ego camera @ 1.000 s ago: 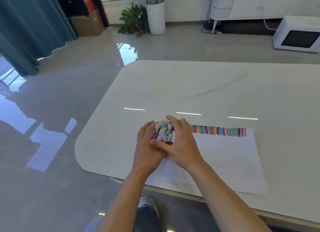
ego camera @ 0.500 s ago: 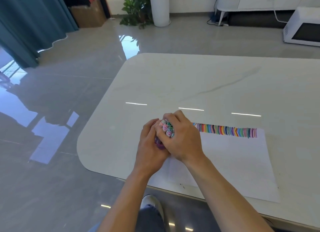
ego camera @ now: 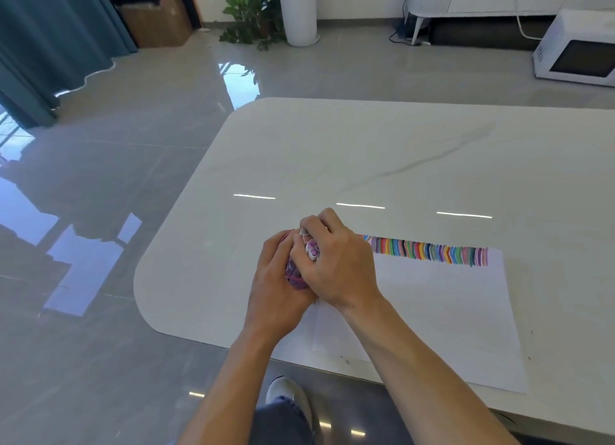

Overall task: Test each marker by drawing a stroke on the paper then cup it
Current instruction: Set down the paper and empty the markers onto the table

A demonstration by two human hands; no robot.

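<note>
A bundle of capped markers (ego camera: pixel 312 249) stands in a purple cup (ego camera: pixel 293 272) near the table's front left, at the paper's left edge. My left hand (ego camera: pixel 276 285) wraps round the cup from the left. My right hand (ego camera: pixel 336 265) curls over the markers from the right and covers most of them, so only a few cap ends show. The white paper (ego camera: pixel 442 311) lies to the right, with a row of several coloured strokes (ego camera: pixel 429 252) along its far edge.
The white table (ego camera: pixel 366 152) has a rounded front-left corner close to my hands. Glossy grey floor lies to the left. A potted plant (ego camera: pixel 253 12), a white microwave (ego camera: pixel 579 48) and a blue curtain (ego camera: pixel 50 45) stand far off. My shoe (ego camera: pixel 286 391) shows below the table edge.
My right hand has closed further over the marker tops, hiding most caps. Both hands stay on the bundle. The camera has tilted down and closer.
</note>
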